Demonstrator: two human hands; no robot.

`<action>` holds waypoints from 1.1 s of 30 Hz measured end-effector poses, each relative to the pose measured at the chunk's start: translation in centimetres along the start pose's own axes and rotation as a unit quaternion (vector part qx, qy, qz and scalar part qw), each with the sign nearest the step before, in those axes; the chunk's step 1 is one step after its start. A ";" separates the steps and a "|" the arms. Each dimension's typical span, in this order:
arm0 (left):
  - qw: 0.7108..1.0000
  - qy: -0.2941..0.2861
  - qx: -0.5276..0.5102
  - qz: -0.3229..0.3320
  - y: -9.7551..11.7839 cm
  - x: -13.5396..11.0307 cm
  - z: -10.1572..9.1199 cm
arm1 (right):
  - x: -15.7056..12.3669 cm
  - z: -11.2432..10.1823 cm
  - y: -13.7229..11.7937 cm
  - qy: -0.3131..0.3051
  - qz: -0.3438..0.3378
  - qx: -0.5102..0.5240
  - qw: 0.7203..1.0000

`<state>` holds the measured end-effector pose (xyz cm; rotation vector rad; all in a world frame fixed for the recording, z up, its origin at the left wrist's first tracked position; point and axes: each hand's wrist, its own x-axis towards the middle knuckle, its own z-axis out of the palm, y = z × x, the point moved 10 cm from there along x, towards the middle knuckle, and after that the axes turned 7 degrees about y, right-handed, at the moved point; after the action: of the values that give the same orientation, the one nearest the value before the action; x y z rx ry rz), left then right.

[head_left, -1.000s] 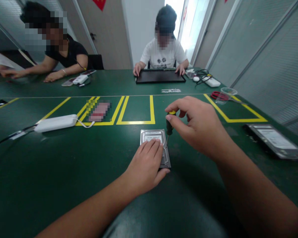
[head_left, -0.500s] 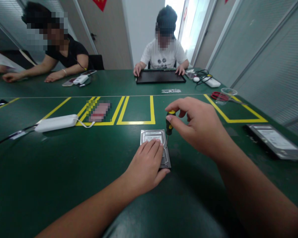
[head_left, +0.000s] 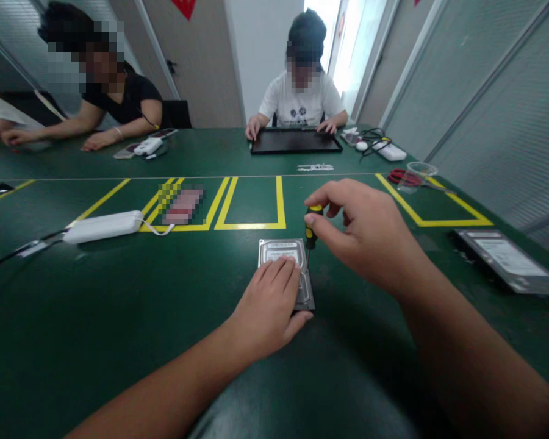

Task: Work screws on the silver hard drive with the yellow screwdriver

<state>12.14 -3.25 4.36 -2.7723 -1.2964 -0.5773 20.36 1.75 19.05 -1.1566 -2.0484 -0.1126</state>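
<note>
A silver hard drive with a white label lies flat on the green table in front of me. My left hand holds it, fingers across the top and thumb along the near right edge, hiding much of the label. Between the thumb and fingers of my right hand is a short screwdriver with a black and yellow handle. It stands nearly upright, its thin shaft pointing down at the drive's right edge. I cannot make out the screw under its tip.
To the right lies a second, larger drive. Behind it are red-handled scissors and a clear plastic cup. A white power strip and a phone lie left. Across the table a person handles a black panel.
The screwdriver handle has turned a little, and my right thumb has shifted slightly on it. My left hand and the drive stay put. Hands of the people opposite have moved slightly.
</note>
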 end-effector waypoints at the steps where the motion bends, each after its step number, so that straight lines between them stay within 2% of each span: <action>1: 1.000 -0.001 0.001 0.000 0.0 0.0 0.0 | 0.0 0.0 0.0 0.003 0.000 0.002 1.000; 26: 1.000 0.003 -0.001 0.000 -0.1 0.0 0.0 | 0.1 -0.2 -0.2 0.008 -0.010 -0.016 1.000; 33: 1.000 0.001 -0.002 -0.001 -0.1 0.0 0.0 | 0.1 -0.4 0.3 0.015 0.013 -0.005 1.000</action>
<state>12.04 -3.20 4.36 -2.7725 -1.2977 -0.5834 20.76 1.79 19.26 -1.1809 -2.0077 -0.1262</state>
